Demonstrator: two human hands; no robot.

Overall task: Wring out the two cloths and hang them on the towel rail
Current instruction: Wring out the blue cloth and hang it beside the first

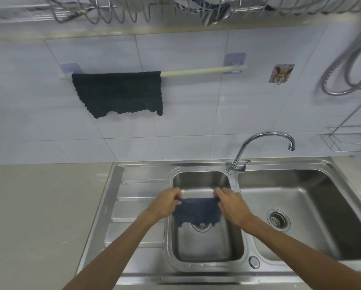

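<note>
One dark cloth (pixel 118 94) hangs spread over the left part of the pale towel rail (pixel 202 71) on the tiled wall. A second dark blue cloth (pixel 196 211) is held flat and stretched above the small left sink basin (pixel 206 248). My left hand (pixel 167 204) pinches its upper left corner. Its upper right corner is pinched by my right hand (pixel 232 206). The cloth's lower edge hangs over the basin's drain.
A chrome tap (pixel 265 141) stands between the small basin and a larger right basin (pixel 313 206). A ribbed drainboard (pixel 137 206) lies left of the basins, then a beige counter (pixel 39 216). A dish rack (pixel 175 9) hangs overhead, a wire basket (pixel 349 139) and hose at right.
</note>
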